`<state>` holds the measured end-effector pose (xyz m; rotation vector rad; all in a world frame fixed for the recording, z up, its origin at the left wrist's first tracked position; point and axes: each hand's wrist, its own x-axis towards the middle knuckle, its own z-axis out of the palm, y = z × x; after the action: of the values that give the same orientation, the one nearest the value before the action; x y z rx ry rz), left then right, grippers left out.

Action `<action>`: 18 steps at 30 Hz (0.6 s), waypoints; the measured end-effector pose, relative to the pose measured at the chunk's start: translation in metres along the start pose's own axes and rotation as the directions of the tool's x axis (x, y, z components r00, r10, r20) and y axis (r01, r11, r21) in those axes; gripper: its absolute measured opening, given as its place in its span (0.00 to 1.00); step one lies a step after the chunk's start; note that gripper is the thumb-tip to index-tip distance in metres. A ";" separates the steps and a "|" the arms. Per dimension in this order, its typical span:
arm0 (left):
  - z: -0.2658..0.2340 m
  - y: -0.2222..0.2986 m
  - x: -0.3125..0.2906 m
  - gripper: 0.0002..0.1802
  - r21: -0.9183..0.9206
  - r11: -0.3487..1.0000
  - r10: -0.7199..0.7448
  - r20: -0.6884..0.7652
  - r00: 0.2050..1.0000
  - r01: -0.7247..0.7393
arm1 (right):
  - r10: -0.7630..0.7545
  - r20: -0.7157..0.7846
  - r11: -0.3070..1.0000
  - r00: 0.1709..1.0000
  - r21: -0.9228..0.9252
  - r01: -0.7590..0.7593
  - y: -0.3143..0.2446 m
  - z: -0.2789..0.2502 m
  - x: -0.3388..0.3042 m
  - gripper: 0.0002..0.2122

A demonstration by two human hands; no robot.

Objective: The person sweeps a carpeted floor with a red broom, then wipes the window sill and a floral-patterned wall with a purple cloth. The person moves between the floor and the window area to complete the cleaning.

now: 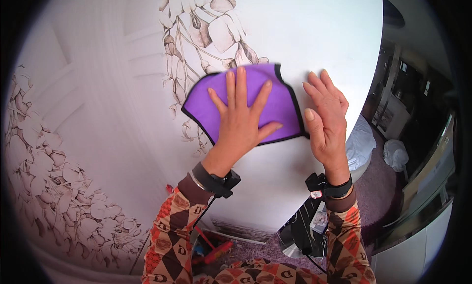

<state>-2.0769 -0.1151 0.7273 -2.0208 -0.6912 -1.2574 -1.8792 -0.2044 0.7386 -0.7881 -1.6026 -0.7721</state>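
Our red-and-brown patterned fabric sleeves [169,242] cross the lower frame, our left hand [238,121] splayed on the black-edged purple fabric piece [284,103] at centre, where even palm pressure should keep it smooth, our right hand [328,113], thumb apart, gripping nothing just beside it.

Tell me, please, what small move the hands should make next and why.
Perhaps slide the right hand left onto the black edging of the purple cloth to steady that side: the left hand already lies spread over the middle, while the right hand is beside that edge, holding nothing.
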 end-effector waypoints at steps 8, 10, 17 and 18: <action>0.047 0.027 -0.064 0.52 -0.196 0.980 0.007 -0.069 0.998 -0.021 | 0.016 0.071 0.999 0.997 -0.034 -0.013 0.008 -0.019 -0.021 0.21; 0.038 0.028 -0.032 0.54 -0.164 0.986 -0.020 -0.143 0.990 -0.003 | 0.022 0.037 1.000 0.999 0.012 -0.022 0.010 -0.016 -0.015 0.21; 0.039 0.059 -0.013 0.48 -0.061 0.998 0.020 -0.013 1.000 -0.020 | 0.047 0.026 0.999 0.999 -0.016 -0.047 0.018 -0.030 -0.023 0.22; 0.045 0.056 -0.039 0.47 -0.018 0.999 0.037 0.042 0.998 -0.036 | 0.064 0.037 0.998 0.997 -0.001 -0.064 0.019 -0.022 -0.035 0.22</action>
<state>-2.0270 -0.1209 0.6626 -2.0704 -0.6619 -1.2070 -1.8460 -0.2151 0.7084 -0.8539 -1.6030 -0.7154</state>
